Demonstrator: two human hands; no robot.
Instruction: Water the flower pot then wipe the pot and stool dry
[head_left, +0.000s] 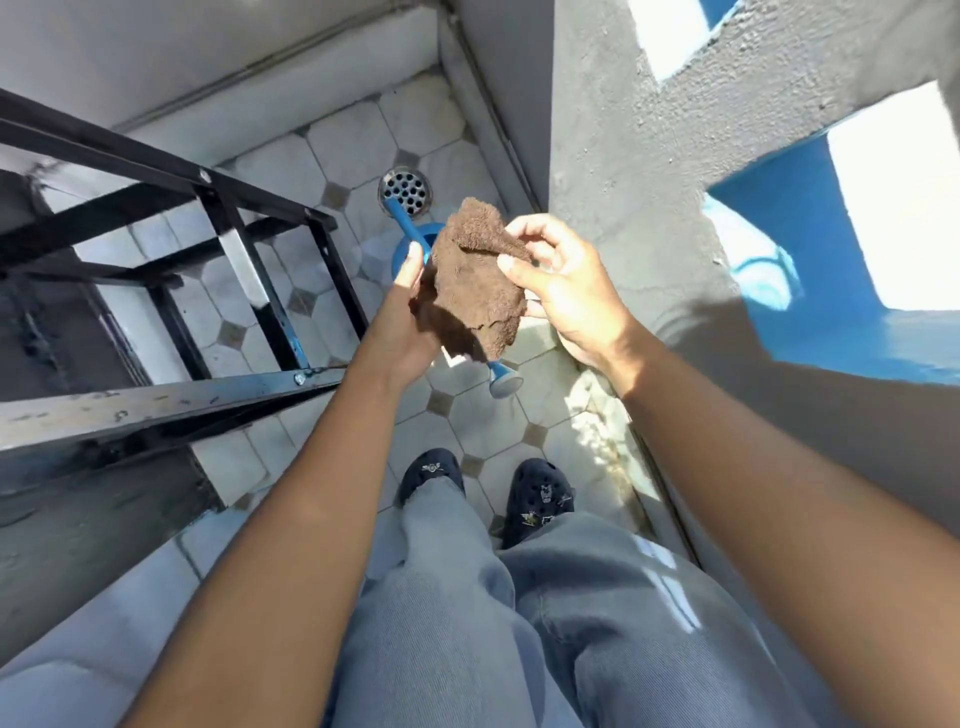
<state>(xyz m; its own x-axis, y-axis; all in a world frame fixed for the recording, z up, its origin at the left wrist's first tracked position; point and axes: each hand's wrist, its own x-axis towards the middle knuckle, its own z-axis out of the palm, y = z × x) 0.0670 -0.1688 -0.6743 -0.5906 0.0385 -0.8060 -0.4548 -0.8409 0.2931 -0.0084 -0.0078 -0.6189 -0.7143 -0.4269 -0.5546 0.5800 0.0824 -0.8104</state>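
Your two hands share the brown cloth, chest-high.
Left hand (410, 317) and right hand (563, 291) both pinch cloth (475, 280), which hangs lengthwise toward you. Blue watering can (415, 244) sits on the floor directly beneath the grip. Pot and stool not in view.

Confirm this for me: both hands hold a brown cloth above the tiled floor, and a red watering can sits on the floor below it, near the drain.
One detail is wrong: the watering can is blue, not red. The head view shows both the left hand and right hand holding the brown cloth above the tiled floor, with the can below near the drain.
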